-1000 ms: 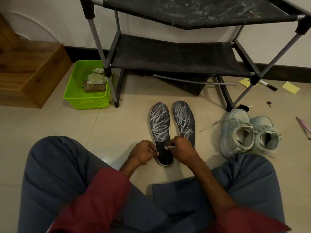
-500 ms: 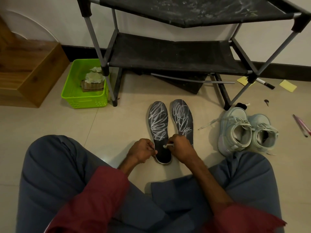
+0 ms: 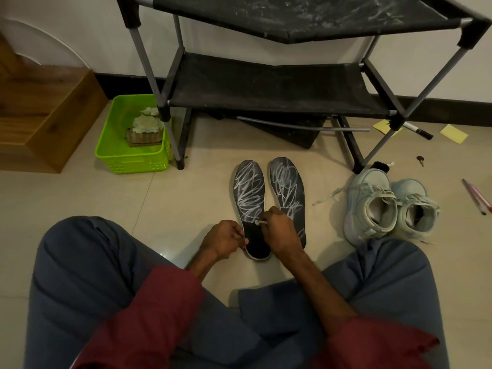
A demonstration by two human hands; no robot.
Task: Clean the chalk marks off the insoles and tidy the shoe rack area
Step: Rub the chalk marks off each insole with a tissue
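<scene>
A pale tile floor [image 3: 173, 198] is lying under a black shoe rack [image 3: 266, 86] by the wall. Two dark insoles are lying side by side on the floor in front of the person's knees, both carrying white chalk scribbles. The left hand [image 3: 226, 239] is pinching the heel edge of the first insole [image 3: 249, 190] and holding it down. Close beside it, the right hand [image 3: 279, 233] is curling round a small white piece [image 3: 259, 222] and pressing it on the middle of that insole. I cannot tell if the piece is a wipe or chalk. The heel end is looking plain black, so I think the cleaning is only starting. Next, the rubbing needs to go up toward the toe, then over the second insole [image 3: 287, 182]. A pair of shoes [image 3: 372, 206] and a yellow note [image 3: 454, 133] are lying near the rack, waiting to be tidied.
</scene>
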